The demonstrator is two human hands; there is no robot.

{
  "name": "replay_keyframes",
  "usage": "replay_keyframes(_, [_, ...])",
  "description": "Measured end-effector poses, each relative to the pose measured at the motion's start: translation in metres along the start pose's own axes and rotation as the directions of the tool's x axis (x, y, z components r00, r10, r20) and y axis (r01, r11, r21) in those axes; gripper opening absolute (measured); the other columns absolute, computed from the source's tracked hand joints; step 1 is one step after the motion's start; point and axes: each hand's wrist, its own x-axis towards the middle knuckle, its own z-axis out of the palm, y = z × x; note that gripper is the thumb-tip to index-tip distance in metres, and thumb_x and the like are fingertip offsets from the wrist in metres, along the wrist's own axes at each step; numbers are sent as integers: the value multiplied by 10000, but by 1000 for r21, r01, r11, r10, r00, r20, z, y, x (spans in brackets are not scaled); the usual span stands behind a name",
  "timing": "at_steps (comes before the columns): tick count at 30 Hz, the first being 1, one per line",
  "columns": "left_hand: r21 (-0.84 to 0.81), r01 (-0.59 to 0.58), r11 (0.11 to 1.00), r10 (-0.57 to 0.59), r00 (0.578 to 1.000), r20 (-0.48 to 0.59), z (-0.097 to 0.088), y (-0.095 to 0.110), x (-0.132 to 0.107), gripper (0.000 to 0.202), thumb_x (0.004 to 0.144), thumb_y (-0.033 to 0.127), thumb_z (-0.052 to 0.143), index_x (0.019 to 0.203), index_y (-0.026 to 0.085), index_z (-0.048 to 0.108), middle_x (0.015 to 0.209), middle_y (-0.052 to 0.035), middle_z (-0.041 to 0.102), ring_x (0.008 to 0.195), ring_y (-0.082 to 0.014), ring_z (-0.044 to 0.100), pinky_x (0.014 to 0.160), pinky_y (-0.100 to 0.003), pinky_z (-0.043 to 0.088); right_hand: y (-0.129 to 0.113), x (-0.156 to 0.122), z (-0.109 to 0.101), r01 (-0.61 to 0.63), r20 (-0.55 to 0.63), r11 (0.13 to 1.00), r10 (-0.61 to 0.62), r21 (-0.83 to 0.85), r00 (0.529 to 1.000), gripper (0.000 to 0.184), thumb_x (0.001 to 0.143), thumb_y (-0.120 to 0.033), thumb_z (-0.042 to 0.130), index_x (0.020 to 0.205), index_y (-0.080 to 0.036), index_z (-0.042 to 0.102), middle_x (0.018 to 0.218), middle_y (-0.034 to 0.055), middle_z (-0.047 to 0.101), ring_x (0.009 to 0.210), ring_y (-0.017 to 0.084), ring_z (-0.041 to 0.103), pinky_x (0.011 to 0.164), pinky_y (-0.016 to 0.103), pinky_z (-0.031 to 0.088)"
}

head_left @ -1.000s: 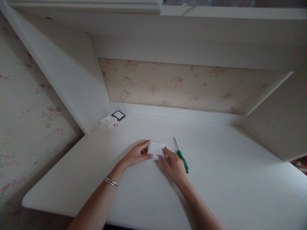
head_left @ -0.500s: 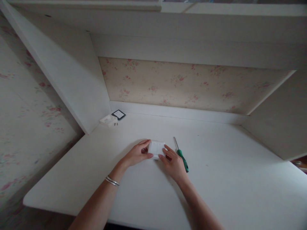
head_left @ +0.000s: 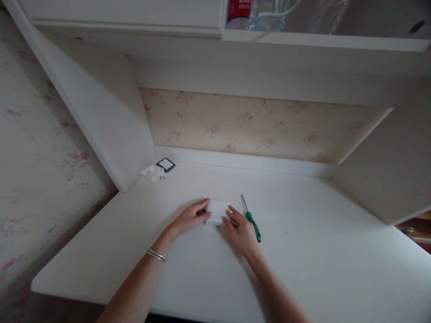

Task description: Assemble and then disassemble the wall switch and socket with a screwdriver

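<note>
White desk [head_left: 323, 255] spans the lower frame. Left hand [head_left: 188, 219], left of lower centre: half curled, thumb and fingertips on the left edge of a white switch panel [head_left: 217, 210]. Right hand [head_left: 243, 232], likewise half closed, grips its right edge; panel sits between both, lower centre. Green-handled screwdriver [head_left: 253, 224] just right of that hand. Centre left: white box [head_left: 148, 172], dark-edged square plate [head_left: 166, 164], two small screws [head_left: 160, 178].
</note>
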Motion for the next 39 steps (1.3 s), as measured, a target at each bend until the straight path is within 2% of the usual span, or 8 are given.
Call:
replay_keyframes(4, [133, 0, 991, 13, 995, -98, 1, -12, 5, 452, 889, 385, 473, 1297, 200, 525, 1393, -46, 474, 1287, -203, 423, 1122, -359, 274, -4, 0, 0, 29, -9, 997, -30, -71, 1000, 289, 887, -367, 476, 1018, -202, 675, 1253, 66, 593, 964, 192, 653, 843, 317, 548])
replay_keyframes(7, [188, -18, 982, 42, 991, -124, 3, -14, 8, 445, 905, 390, 438, 1300, 204, 520, 1389, -42, 479, 1277, -191, 433, 1112, -352, 293, -6, 1, 0, 36, -13, 994, -38, -107, 999, 300, 893, -352, 454, 1062, -205, 654, 1255, 61, 589, 967, 189, 649, 856, 324, 540])
replay_keyframes(13, [269, -38, 963, 78, 987, -142, 7, -10, 8, 408, 926, 358, 399, 1275, 205, 543, 1357, -35, 506, 1248, -169, 453, 1102, -326, 310, -6, 1, 0, 63, -2, 981, -65, -186, 998, 358, 902, -351, 448, 1185, -224, 626, 1288, 45, 568, 1140, 206, 562, 988, 349, 454])
replay_keyframes(19, [371, -60, 927, 116, 984, -132, 11, -5, 8, 414, 947, 320, 345, 1300, 178, 511, 1379, -53, 475, 1270, -166, 424, 1117, -310, 288, -6, 0, 2, 80, -13, 973, -85, -215, 996, 360, 904, -348, 454, 1181, -206, 636, 1269, 54, 582, 1125, 194, 575, 1000, 321, 438])
replay_keyframes(26, [505, -94, 858, 174, 978, -114, 19, 1, 5, 451, 971, 290, 245, 1336, 99, 429, 1384, -126, 442, 1287, -182, 400, 1112, -319, 298, -6, -1, 7, 107, -31, 949, -122, -295, 992, 358, 906, -327, 441, 1171, -188, 639, 1260, 72, 588, 1102, 200, 589, 980, 332, 458])
replay_keyframes(35, [612, -50, 790, 149, 982, -113, 18, 6, 1, 406, 958, 262, 268, 1328, 186, 416, 1344, -101, 488, 1175, -221, 512, 1007, -364, 398, -13, -4, 7, 80, -49, 949, -100, -305, 994, 371, 909, -323, 422, 1198, -199, 619, 1277, 62, 575, 1089, 211, 593, 956, 348, 479])
replay_keyframes(39, [550, -64, 833, 149, 982, -112, 15, 1, 1, 407, 961, 272, 275, 1336, 199, 416, 1361, -82, 485, 1230, -191, 470, 1050, -345, 359, -10, -5, 6, 74, -54, 963, -91, -260, 994, 368, 909, -328, 427, 1200, -207, 618, 1287, 50, 567, 1106, 202, 582, 954, 332, 478])
